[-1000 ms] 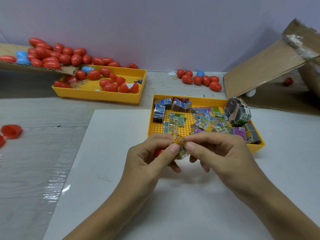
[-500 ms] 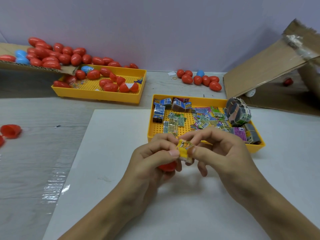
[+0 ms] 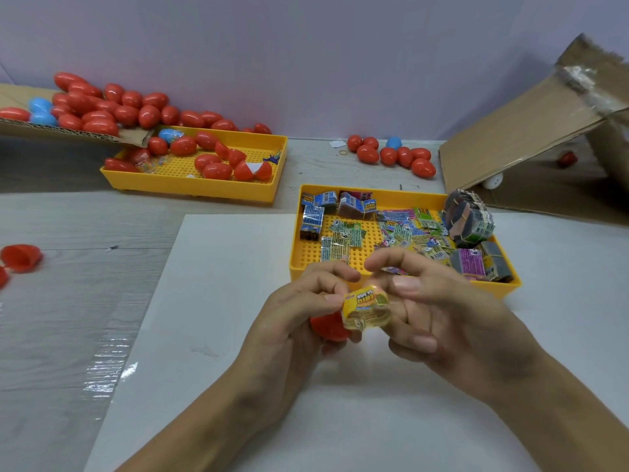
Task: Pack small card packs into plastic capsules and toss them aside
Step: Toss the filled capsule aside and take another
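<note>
My left hand (image 3: 292, 321) and my right hand (image 3: 452, 335) meet over the white sheet (image 3: 221, 301), just in front of the near yellow tray (image 3: 401, 194). Between them is a small yellow card pack (image 3: 367, 310), bent into a curve. My right thumb and fingers pinch it from the right, and my left thumb touches its left edge. The lower fingers of my left hand grip a red capsule half (image 3: 328, 327), which sits right under the pack and is mostly hidden. The tray holds several loose and bundled card packs (image 3: 408, 233).
A second yellow tray (image 3: 190, 187) at the back left holds red capsules, fed from a cardboard flap piled with red and blue capsules (image 3: 102, 110). More capsules (image 3: 391, 155) lie at the back centre. An open cardboard box (image 3: 527, 131) stands at right. Red capsule halves (image 3: 20, 257) lie far left.
Both hands have drawn back from the tray toward me. The card pack has been bent into a curve and turned face up above the red capsule half.
</note>
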The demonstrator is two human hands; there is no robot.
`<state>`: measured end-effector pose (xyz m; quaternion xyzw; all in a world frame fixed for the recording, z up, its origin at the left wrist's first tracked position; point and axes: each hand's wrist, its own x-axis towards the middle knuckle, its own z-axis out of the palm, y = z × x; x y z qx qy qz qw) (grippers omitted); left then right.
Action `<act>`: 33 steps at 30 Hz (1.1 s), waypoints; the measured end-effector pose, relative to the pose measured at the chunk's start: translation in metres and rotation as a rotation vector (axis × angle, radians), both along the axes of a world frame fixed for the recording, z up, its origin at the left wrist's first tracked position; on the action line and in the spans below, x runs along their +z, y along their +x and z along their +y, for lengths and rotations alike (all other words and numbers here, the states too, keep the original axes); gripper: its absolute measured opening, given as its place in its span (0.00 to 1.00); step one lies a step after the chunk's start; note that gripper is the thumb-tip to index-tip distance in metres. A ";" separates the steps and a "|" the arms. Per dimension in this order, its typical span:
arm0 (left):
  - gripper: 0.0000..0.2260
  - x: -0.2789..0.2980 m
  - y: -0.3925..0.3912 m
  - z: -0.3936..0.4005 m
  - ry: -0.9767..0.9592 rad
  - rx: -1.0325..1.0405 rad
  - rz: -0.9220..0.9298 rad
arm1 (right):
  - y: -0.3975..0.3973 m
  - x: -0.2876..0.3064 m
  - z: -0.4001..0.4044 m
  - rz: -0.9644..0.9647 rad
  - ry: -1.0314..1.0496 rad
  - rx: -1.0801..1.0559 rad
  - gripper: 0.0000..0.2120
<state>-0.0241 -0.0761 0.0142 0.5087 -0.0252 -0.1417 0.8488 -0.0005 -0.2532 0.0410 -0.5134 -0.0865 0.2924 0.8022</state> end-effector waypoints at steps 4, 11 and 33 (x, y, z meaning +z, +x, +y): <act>0.06 0.001 -0.001 -0.001 0.026 -0.003 -0.011 | -0.001 0.001 0.000 0.027 -0.076 0.066 0.11; 0.13 -0.007 -0.001 -0.002 0.132 0.142 -0.118 | 0.000 0.000 0.003 -0.006 -0.067 -0.154 0.11; 0.07 -0.012 -0.004 -0.006 0.639 0.342 -0.533 | -0.005 -0.002 0.015 -0.034 -0.136 -0.373 0.15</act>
